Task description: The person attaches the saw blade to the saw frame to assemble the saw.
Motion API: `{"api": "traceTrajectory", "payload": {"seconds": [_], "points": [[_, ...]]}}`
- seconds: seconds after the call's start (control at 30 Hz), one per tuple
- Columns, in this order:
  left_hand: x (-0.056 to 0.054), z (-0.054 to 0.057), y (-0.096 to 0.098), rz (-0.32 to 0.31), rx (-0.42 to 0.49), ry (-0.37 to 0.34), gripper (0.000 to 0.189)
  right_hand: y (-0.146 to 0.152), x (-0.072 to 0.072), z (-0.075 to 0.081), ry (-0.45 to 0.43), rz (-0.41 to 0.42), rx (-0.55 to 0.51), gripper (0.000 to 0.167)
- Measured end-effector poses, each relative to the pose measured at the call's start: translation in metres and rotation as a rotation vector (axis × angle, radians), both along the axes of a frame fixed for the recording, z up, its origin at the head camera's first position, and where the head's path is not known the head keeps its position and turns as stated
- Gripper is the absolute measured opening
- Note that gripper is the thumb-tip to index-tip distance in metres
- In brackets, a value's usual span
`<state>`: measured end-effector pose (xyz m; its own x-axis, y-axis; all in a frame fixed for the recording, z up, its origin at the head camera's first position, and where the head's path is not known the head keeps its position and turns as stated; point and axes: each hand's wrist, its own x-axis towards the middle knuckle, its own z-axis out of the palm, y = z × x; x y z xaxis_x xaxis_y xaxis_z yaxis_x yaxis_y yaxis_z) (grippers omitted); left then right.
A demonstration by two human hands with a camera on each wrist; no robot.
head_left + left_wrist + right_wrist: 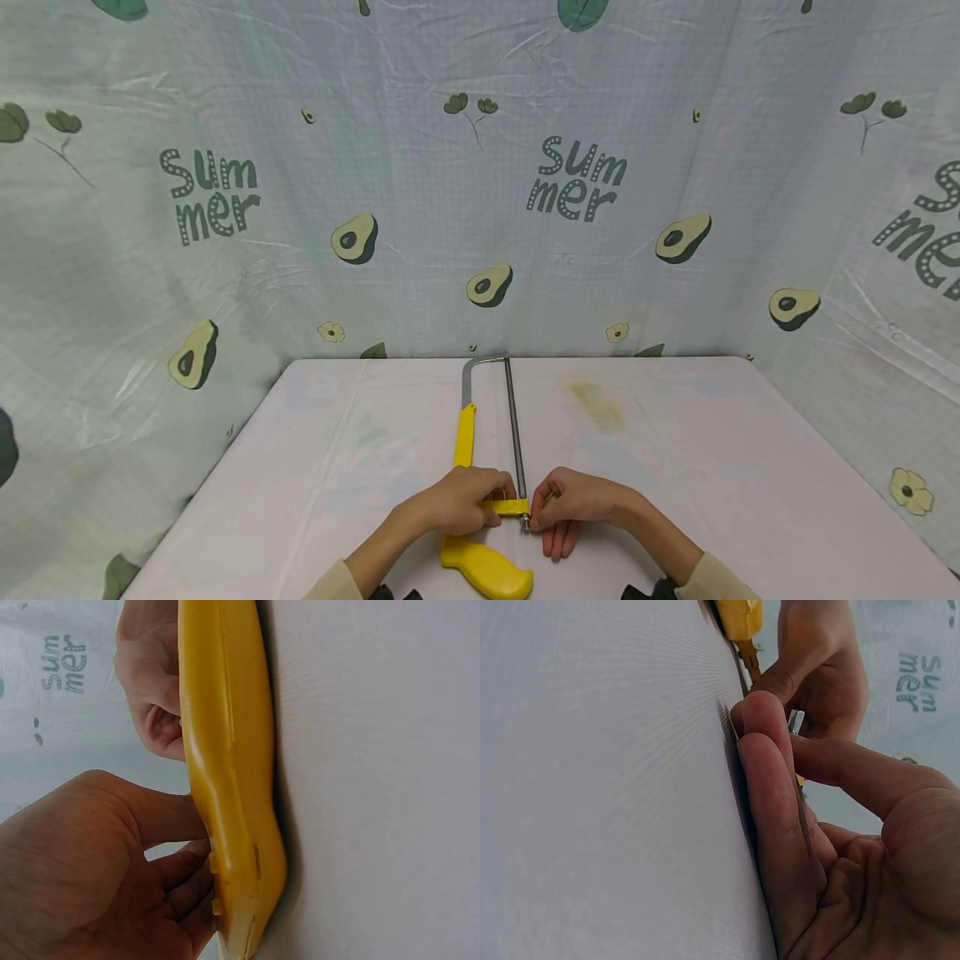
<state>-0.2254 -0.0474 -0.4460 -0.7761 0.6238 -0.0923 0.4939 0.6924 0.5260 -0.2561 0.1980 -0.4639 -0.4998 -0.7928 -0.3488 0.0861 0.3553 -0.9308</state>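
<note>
A hacksaw with a yellow handle (pixel 491 572) lies on the table, its grey frame (pixel 467 382) and blade (pixel 514 429) pointing away from me. My left hand (pixel 467 498) holds the saw's yellow frame near the handle, fingers and thumb about the short yellow crosspiece (pixel 507 507). At the near end of the blade sits a small metal tension nut (pixel 525 523). My right hand (pixel 576 500) pinches this nut between thumb and forefinger, while its other fingers rest low by the table. In the right wrist view, the fingers (pixel 776 795) hide most of the nut.
A pale cloth covers the table (pixel 667 433), with a faint yellowish stain (pixel 597 406) right of the saw. Behind it hangs a printed curtain (pixel 420 192) with avocados and lettering, which also runs along both sides.
</note>
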Motion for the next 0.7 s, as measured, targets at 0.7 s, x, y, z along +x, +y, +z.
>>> {"api": "traceTrajectory", "payload": {"seconds": [0.7], "points": [[-0.0005, 0.0022, 0.0014, 0.011, 0.002, -0.008, 0.023, 0.0022, -0.0025, 0.0034, -0.003, 0.0, 0.005, 0.019]]}}
